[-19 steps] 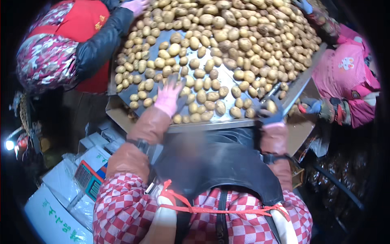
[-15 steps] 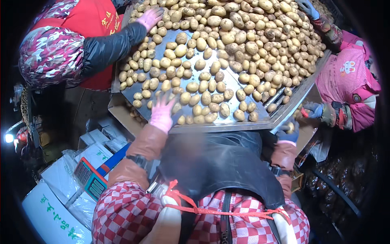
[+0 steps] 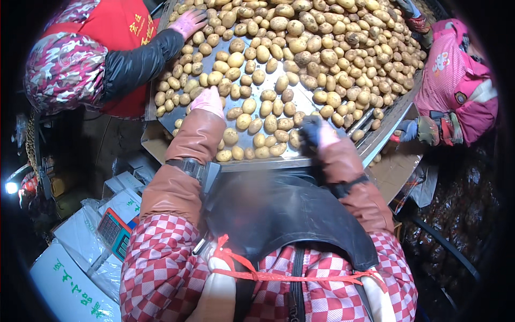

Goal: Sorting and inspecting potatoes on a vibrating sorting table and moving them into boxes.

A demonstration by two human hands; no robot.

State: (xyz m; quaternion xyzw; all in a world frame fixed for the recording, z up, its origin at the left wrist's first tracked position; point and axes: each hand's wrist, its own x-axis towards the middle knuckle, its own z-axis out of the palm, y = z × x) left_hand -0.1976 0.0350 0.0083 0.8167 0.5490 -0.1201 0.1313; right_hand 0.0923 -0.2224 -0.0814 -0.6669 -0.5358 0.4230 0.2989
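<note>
Tan potatoes (image 3: 300, 48), grey metal tray (image 3: 252, 161); pink glove on left hand (image 3: 208, 102), red-white check sleeves (image 3: 161, 268).

From my feed, a co-worker in a red vest (image 3: 115, 32) stands far left, with a black oversleeve (image 3: 137, 61) and a pink glove (image 3: 188, 21). On the right is another person in a pink jacket (image 3: 456, 86) with a blue glove (image 3: 407, 129). Near left there's a weighing scale (image 3: 115, 231) with a red-edged keypad, sitting among white sacks (image 3: 70, 290). A small bright lamp (image 3: 10, 188) glows at the left edge. A cardboard box (image 3: 153, 142) pokes out mid-left and a cardboard flap (image 3: 394, 172) mid-right. The dark bagged stuff (image 3: 456, 214) on the right is too murky to identify.
</note>
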